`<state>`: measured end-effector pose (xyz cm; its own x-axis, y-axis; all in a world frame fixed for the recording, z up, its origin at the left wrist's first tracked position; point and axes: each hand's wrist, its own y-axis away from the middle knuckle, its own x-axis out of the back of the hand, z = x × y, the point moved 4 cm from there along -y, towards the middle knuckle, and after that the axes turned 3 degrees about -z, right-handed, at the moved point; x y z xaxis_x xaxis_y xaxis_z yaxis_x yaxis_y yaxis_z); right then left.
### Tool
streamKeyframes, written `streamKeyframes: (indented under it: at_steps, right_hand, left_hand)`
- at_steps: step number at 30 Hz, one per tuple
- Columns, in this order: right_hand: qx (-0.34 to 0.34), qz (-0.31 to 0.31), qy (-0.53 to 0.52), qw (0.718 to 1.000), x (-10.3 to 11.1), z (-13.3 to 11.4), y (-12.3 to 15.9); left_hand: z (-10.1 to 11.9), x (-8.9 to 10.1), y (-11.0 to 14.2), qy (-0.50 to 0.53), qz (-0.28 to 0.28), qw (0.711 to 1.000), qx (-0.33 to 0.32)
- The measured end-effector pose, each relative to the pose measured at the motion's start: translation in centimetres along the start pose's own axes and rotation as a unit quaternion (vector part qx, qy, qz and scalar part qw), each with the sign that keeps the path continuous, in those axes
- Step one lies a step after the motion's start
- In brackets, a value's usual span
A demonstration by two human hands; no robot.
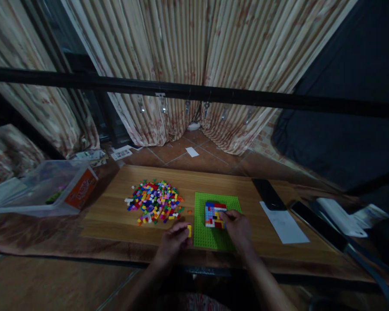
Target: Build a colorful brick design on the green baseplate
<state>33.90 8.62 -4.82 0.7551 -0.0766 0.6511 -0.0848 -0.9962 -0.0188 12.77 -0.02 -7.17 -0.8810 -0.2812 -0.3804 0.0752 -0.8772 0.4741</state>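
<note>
A green baseplate (203,233) lies on the wooden table, with a small patch of coloured bricks (214,212) built on it. My right hand (237,227) rests on the plate, its fingers pinched at the patch's right edge; I cannot make out what is between them. My left hand (175,238) sits just left of the plate with its fingers closed on a yellow brick (189,230). A heap of loose coloured bricks (154,201) lies to the left of the plate.
A clear plastic bin (35,190) with an orange label stands at the far left. A dark phone (267,193) and a white paper (284,223) lie right of the plate. A black bar (194,93) crosses the view; curtains hang behind.
</note>
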Motion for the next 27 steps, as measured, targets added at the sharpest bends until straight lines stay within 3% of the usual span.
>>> streamKeyframes:
  at_steps: [4,6,9,13,17,20,27]
  right_hand:
    - [0.082,0.003,-0.051,0.995,0.3,-2.7,2.8]
    - [0.139,-0.068,-0.094,0.983,0.1,-4.6,5.0]
    - [0.158,-0.181,-0.109,0.965,-0.1,-6.3,8.3]
    - [0.148,-0.216,-0.133,0.956,0.4,-5.9,10.8]
    - [0.133,-0.211,-0.147,0.957,1.2,-3.9,11.4]
    - [0.119,-0.176,-0.143,0.967,2.0,-2.0,10.7]
    - [0.069,-0.045,-0.093,0.992,3.5,2.0,5.3]
  left_hand:
    - [0.0,0.3,1.1,0.052,0.008,0.999,0.013]
    - [-0.3,-0.1,1.8,0.093,-0.015,0.995,0.024]
    - [-0.8,-1.6,3.1,0.153,-0.093,0.983,0.033]
    - [-2.1,-3.9,4.5,0.175,-0.162,0.970,0.053]
    - [-3.9,-5.1,4.5,0.140,-0.159,0.974,0.078]
    - [-4.2,-5.4,3.8,0.075,-0.152,0.984,0.053]
    - [-0.9,-4.4,2.4,-0.104,-0.052,0.992,-0.040]
